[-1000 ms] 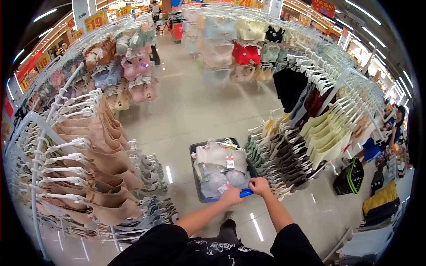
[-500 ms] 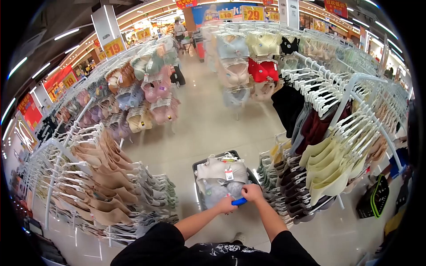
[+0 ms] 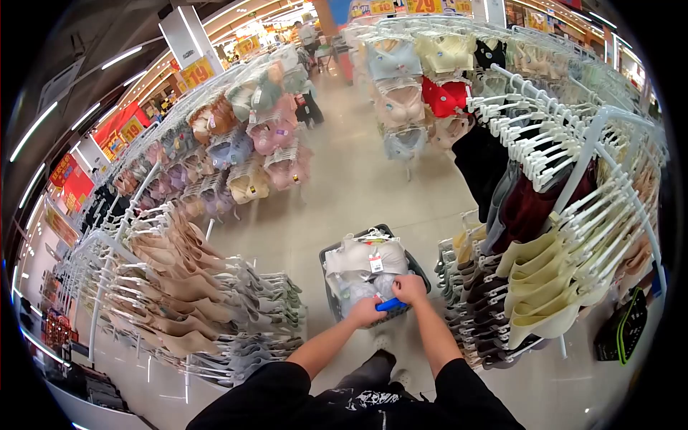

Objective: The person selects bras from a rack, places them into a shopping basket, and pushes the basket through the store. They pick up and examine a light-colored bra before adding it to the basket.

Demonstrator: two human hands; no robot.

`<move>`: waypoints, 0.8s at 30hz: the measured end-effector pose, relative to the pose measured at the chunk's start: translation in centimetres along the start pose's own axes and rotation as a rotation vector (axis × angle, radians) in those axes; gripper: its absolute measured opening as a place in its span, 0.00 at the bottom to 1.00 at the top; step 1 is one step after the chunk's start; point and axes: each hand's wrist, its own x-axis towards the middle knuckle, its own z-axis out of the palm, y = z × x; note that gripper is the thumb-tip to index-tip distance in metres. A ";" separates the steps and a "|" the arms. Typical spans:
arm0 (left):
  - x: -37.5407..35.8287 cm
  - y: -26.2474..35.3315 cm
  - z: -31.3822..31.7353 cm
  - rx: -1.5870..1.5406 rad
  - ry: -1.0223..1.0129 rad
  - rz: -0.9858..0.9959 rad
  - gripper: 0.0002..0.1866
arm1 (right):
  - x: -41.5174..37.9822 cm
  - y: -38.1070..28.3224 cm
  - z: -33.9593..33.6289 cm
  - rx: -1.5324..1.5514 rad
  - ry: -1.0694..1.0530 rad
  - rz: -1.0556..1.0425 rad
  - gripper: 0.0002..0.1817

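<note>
Both of my hands grip the blue handle (image 3: 391,304) of a dark shopping basket (image 3: 332,255) in front of me. My left hand (image 3: 367,313) holds the handle's left end and my right hand (image 3: 410,288) holds its right end. The basket is full of pale bras on white hangers (image 3: 365,261), one with a red and white price tag. It stands on the shiny tiled aisle floor between two clothing racks.
A white rack of beige and grey bras (image 3: 179,287) stands close on the left. On the right a rack (image 3: 545,215) carries dark, maroon and cream garments. More racks line the aisle ahead (image 3: 405,93). A black bag with green trim (image 3: 622,331) lies at far right.
The view has moved forward along the aisle with the basket. The racks have shifted nearer on both sides. My hands keep the same hold on the handle.
</note>
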 end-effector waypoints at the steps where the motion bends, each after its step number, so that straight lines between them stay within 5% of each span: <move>1: 0.3 0.1 -0.4 -0.001 0.008 -0.004 0.21 | 0.5 0.1 0.1 -0.002 -0.008 0.003 0.11; 24: 13.9 -6.5 -9.0 -0.111 0.313 -0.125 0.15 | 23.0 0.6 4.4 -0.084 -0.206 -0.092 0.13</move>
